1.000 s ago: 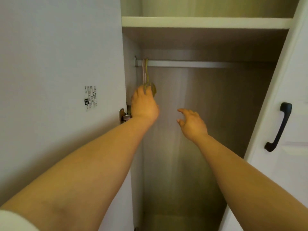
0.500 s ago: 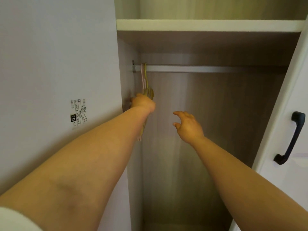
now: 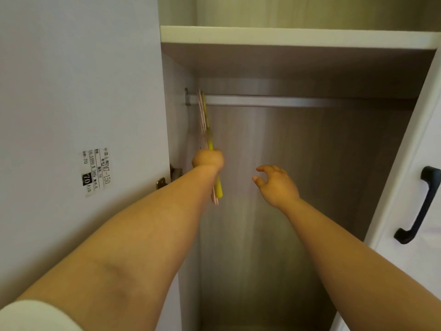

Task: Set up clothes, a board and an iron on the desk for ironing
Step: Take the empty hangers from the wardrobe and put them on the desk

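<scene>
Inside an open wardrobe, the left hand (image 3: 208, 158) gripped the yellow hanger (image 3: 211, 144), hanging vertically from the rail (image 3: 274, 100). The right hand (image 3: 276, 185), fingers loosely spread, hovered just beside, holding nothing.

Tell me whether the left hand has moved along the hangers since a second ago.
Yes. The left hand has slid down the yellow and pink hangers, farther below the metal closet rail.

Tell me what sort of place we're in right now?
Likely a bedroom wardrobe, standing open: a hanging rail under a shelf, hangers at its left end held by the left hand, a handled door.
</scene>
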